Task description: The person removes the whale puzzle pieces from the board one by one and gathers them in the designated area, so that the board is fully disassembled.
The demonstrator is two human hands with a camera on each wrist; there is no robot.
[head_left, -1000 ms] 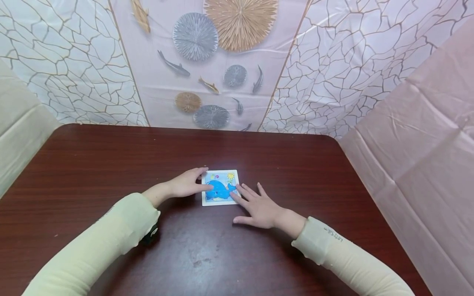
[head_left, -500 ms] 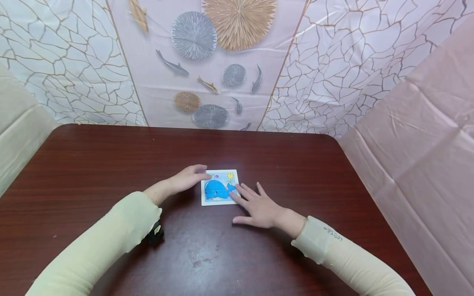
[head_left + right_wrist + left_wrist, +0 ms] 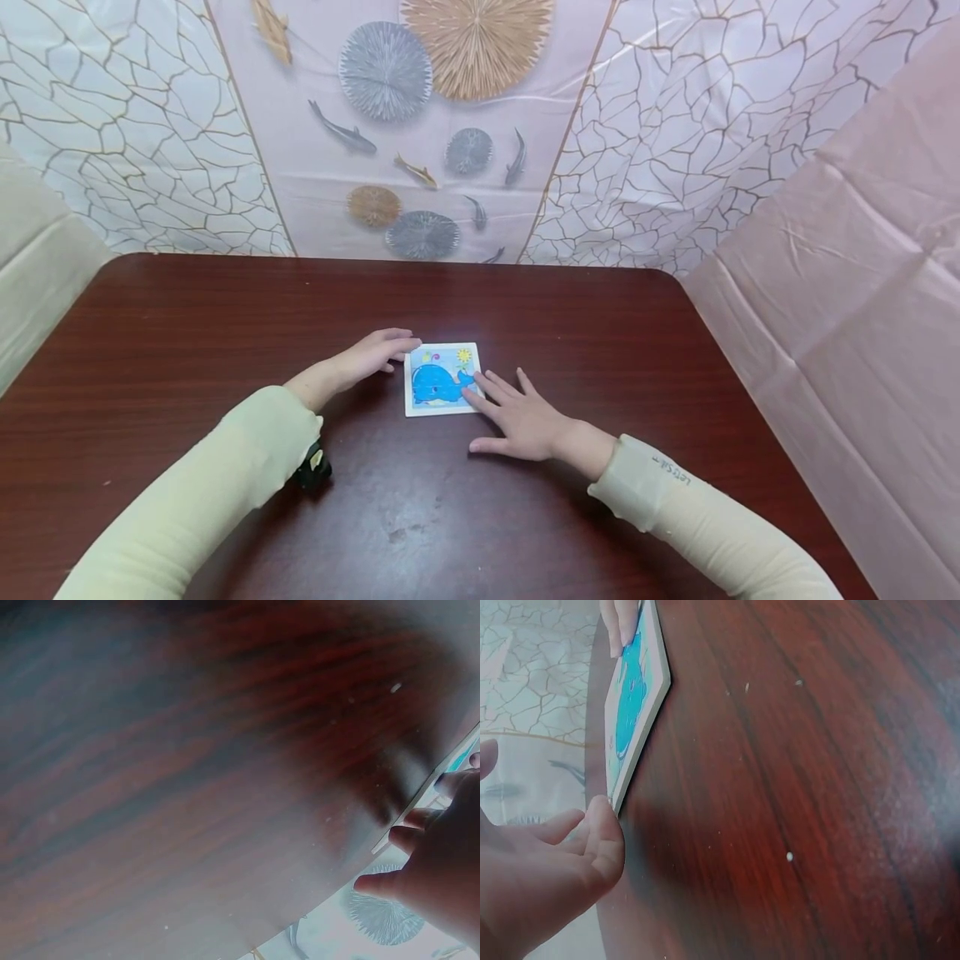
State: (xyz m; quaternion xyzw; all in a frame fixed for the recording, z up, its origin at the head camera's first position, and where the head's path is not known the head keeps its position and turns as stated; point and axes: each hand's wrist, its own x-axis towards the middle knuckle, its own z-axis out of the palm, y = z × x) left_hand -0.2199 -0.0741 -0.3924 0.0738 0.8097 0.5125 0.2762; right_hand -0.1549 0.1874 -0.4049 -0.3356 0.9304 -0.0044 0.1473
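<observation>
Nearest to us are the two pale sleeves, the left sleeve [image 3: 217, 475] and the right sleeve [image 3: 697, 517], with a small black thing [image 3: 313, 468] by the left cuff. Both arms reach over a big, shiny, red-brown table [image 3: 457, 533].

Next comes the right hand [image 3: 525, 425]. Its fingers are straight and spread wide, and it grips nothing. Some of its fingertips rest on the right side of a square picture board [image 3: 442, 412], and its thumb points out over the table.

The board lies flat in the middle of the table, between the hands. Its white edge goes all around like a little tray. Inside are a blue whale [image 3: 433, 385] and, at the far right, a yellow sun [image 3: 464, 355]. I see no gap in the picture, but I can't tell if it is made of loose pieces.

At the board's far left corner is the left hand [image 3: 367, 357]. Its fingers are a bit bent and loose, and one lies over the corner. It does not seem to pinch it.

The step now looks like making the board steady and neat. I think the next move calls for soft, light fingers, so the board won't slide.

Farthest away hangs a cloth with fish on it [image 3: 315, 208].
</observation>
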